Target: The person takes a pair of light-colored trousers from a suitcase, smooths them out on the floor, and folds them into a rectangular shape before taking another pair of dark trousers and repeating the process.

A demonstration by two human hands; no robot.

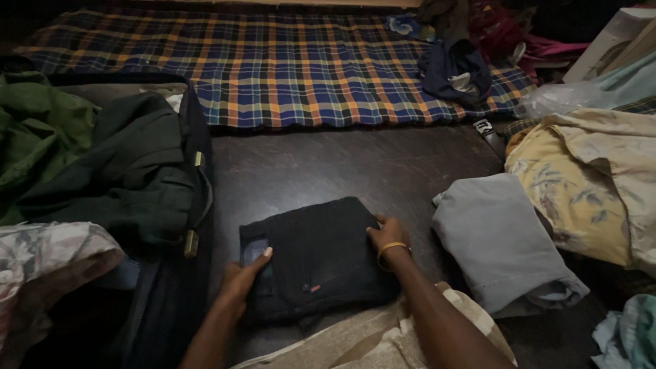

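A folded dark garment (321, 256) lies flat on the dark floor in front of me. My left hand (241, 280) rests on its left edge, thumb up on the cloth. My right hand (387, 236), with a yellow bangle (392, 248) on the wrist, presses the garment's right edge with fingers spread over it. Both hands lie against the folded piece from either side; neither lifts it.
An open dark bag (171, 225) with green clothes (41, 137) stands at the left. A folded grey garment (502, 239) lies at the right, beside a yellow floral cloth (581, 191). A plaid mat (273, 61) covers the floor behind. A beige cloth (369, 338) lies on my lap.
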